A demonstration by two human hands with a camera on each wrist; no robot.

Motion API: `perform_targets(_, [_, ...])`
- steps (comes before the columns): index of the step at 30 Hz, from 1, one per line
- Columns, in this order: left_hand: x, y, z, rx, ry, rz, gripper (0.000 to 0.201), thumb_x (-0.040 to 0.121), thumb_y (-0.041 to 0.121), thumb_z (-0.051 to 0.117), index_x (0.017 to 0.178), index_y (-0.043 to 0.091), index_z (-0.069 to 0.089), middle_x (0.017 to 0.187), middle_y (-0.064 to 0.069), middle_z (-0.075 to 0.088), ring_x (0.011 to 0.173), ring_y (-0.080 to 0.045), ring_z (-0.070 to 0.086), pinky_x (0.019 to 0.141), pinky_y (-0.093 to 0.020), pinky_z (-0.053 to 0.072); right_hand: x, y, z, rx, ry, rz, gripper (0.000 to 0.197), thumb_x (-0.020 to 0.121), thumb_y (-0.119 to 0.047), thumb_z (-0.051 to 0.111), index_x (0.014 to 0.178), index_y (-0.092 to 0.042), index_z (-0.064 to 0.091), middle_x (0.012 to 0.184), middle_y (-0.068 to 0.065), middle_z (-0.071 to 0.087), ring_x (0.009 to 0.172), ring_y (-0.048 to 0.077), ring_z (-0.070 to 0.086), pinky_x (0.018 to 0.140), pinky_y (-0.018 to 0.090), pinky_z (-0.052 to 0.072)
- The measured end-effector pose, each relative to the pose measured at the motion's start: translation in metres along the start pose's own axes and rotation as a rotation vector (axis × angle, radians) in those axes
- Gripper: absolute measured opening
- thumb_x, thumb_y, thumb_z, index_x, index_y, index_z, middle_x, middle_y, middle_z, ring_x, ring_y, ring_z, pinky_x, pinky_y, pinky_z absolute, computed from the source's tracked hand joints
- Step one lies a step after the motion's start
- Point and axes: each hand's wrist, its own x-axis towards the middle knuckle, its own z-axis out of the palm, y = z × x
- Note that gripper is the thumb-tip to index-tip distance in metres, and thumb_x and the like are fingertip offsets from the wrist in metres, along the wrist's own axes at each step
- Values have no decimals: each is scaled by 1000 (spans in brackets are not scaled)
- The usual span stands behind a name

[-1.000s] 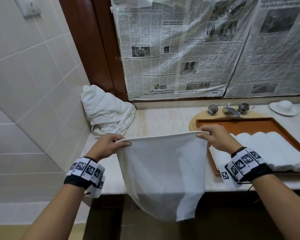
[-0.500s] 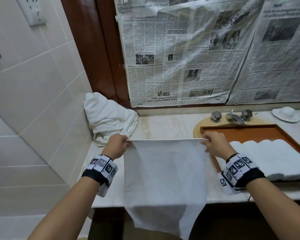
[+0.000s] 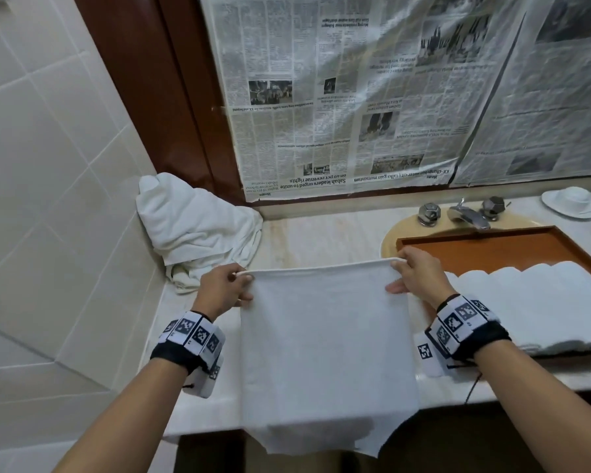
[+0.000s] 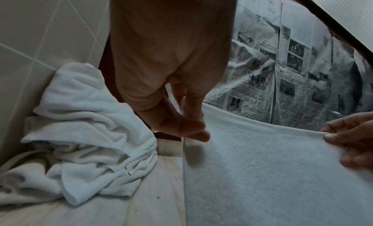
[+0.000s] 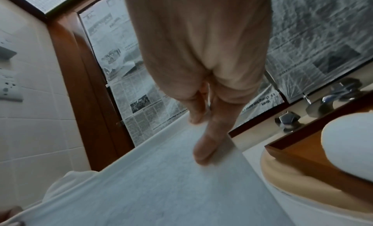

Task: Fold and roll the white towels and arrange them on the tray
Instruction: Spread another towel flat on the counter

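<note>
I hold a white towel (image 3: pixel 325 339) stretched by its two top corners over the marble counter (image 3: pixel 314 233); its lower end hangs past the front edge. My left hand (image 3: pixel 244 285) pinches the left corner, thumb (image 4: pixel 193 132) on the near face. My right hand (image 3: pixel 398 276) pinches the right corner, thumb (image 5: pixel 203 151) lying on the cloth (image 5: pixel 161 173). To the right, the wooden tray (image 3: pixel 485 244) carries several rolled white towels (image 3: pixel 539 302). A heap of unfolded white towels (image 3: pixel 195 227) lies in the back left corner against the tiles, close beside my left hand in the left wrist view (image 4: pixel 84 133).
A tap (image 3: pixel 464 215) with two knobs stands behind the tray over the basin rim (image 3: pixel 389 238). A white dish (image 3: pixel 574 201) sits at the far right. Newspaper (image 3: pixel 355 97) covers the window behind the counter. The tiled wall (image 3: pixel 48 165) closes off the left side.
Both hands carried the towel forward and lower over the counter, pulling its top edge straight. More of the cloth now lies over the counter and less hangs below the front edge.
</note>
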Motion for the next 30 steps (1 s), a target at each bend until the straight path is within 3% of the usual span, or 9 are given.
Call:
perform_targets(5, [42, -13, 17, -11, 137, 0, 5, 90, 15, 72, 88, 10, 71, 78, -13, 73, 69, -27, 74, 67, -39, 62, 57, 19, 15, 130, -32, 14, 4, 96, -9, 60, 92, -7, 60, 82, 19, 70, 69, 29, 74, 73, 49, 61])
perform_targets(12, [91, -32, 55, 109, 244, -42, 12, 91, 15, 69, 80, 18, 68, 65, -5, 72, 59, -22, 70, 63, -35, 59, 120, 46, 39, 242, -67, 103, 6, 95, -5, 60, 92, 0, 59, 89, 31, 68, 79, 40, 72, 78, 50, 60])
perform_targets(14, [102, -40, 63, 140, 251, -67, 10, 91, 20, 67, 81, 18, 68, 61, -1, 71, 55, -15, 66, 72, -36, 58, 131, 51, 47, 256, -70, 132, 9, 95, -5, 61, 86, -5, 59, 84, 26, 70, 79, 39, 72, 80, 49, 60])
perform_targets(17, [128, -49, 75, 197, 262, -97, 9, 92, 25, 64, 87, 19, 68, 60, 4, 70, 66, -14, 67, 83, -34, 52, 153, 60, 61, 297, -63, 187, 16, 95, -3, 59, 81, -10, 56, 79, 20, 67, 76, 34, 69, 83, 50, 58])
perform_targets(19, [147, -52, 81, 211, 268, -134, 10, 93, 23, 63, 88, 17, 69, 62, 4, 70, 71, -14, 67, 78, -27, 49, 170, 65, 71, 287, -70, 216, 16, 96, -4, 57, 82, -11, 55, 80, 19, 66, 75, 31, 68, 85, 52, 56])
perform_targets(22, [178, -57, 89, 261, 261, -159, 12, 92, 20, 61, 82, 17, 69, 63, 5, 67, 77, -18, 65, 72, -26, 42, 195, 73, 84, 257, -66, 242, 15, 97, -8, 56, 82, -12, 55, 80, 15, 67, 75, 28, 69, 87, 53, 56])
perform_targets(26, [213, -68, 98, 351, 243, -206, 13, 90, 25, 59, 84, 17, 68, 73, -2, 65, 81, -25, 61, 61, -24, 34, 222, 75, 101, 124, 8, 243, 10, 96, -16, 54, 87, -17, 58, 89, 12, 72, 85, 25, 71, 87, 45, 56])
perform_targets(28, [227, -69, 102, 336, 277, -186, 13, 91, 25, 61, 91, 15, 69, 83, -6, 68, 83, -25, 61, 69, -25, 37, 231, 76, 108, 56, 40, 227, 8, 97, -20, 52, 98, -16, 59, 91, 7, 71, 93, 26, 68, 87, 38, 54])
perform_targets(30, [236, -65, 105, 332, 293, -161, 16, 92, 23, 62, 101, 11, 69, 94, -8, 70, 90, -24, 61, 78, -25, 36, 236, 73, 109, 41, 32, 213, 19, 96, -24, 54, 113, -16, 57, 105, 5, 67, 101, 27, 64, 89, 37, 52])
